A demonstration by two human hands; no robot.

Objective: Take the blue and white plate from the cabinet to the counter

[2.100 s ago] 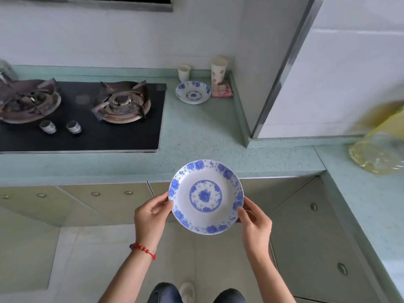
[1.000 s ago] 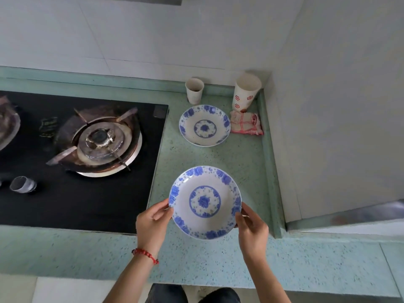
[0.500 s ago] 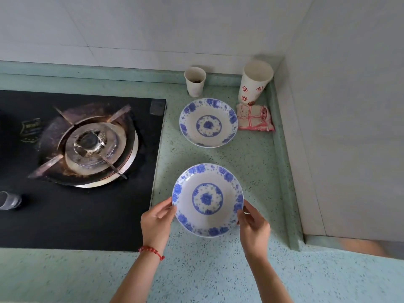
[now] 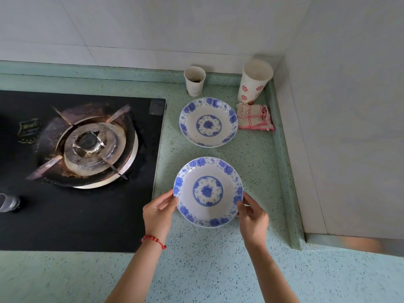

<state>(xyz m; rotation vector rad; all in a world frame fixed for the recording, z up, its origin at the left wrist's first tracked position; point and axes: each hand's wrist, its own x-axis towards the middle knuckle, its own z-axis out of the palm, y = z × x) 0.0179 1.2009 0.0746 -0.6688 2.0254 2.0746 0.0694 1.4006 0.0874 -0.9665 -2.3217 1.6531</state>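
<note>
I hold a blue and white plate (image 4: 208, 191) by its rim with both hands, low over the green speckled counter (image 4: 218, 259). My left hand (image 4: 159, 212) grips the plate's left edge; a red bead bracelet is on that wrist. My right hand (image 4: 252, 217) grips the right edge. Whether the plate touches the counter I cannot tell. A second, matching blue and white plate (image 4: 208, 122) lies flat on the counter just behind it.
A black gas hob (image 4: 76, 171) with a rusty burner (image 4: 87, 145) fills the left. At the back stand a small paper cup (image 4: 194, 80) and a taller cup with red marks (image 4: 253, 80), with a folded red-checked cloth (image 4: 254, 117) beside them. A raised counter edge and white wall bound the right.
The plate came from in front of the cabinet doors over the counter, and the view closed in. In the last half second it sank a little nearer the counter.
</note>
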